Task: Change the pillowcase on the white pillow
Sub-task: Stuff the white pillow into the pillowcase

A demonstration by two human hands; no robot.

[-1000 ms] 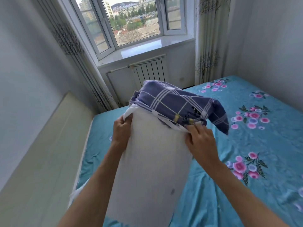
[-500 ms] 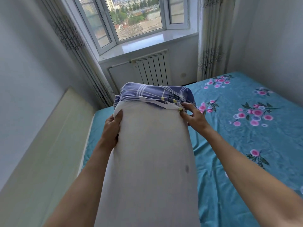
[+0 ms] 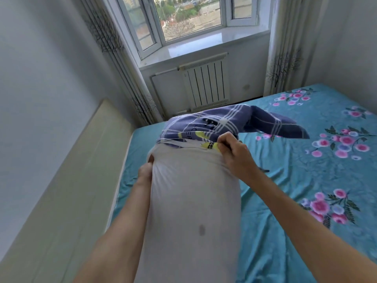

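Observation:
A long white pillow point(image 3: 193, 201) stands on end in front of me, over the bed. A blue checked pillowcase point(image 3: 220, 123) with yellow marks is bunched over its far end, one corner flapping out to the right. My right hand point(image 3: 232, 150) pinches the pillowcase's rim at the pillow's upper right. My left hand point(image 3: 145, 172) grips the pillow's left side near the rim; the pillow hides most of its fingers.
The bed point(image 3: 306, 180) carries a teal sheet with pink flowers. A cream headboard point(image 3: 81, 180) lies along the left wall. Ahead are a white radiator point(image 3: 206, 82), a bay window point(image 3: 183, 19) and curtains point(image 3: 285, 48).
The pillowcase's loose corner has flapped out to the right again. My right hand has dropped a little with the rim, and the pillow's top has bunched under both hands.

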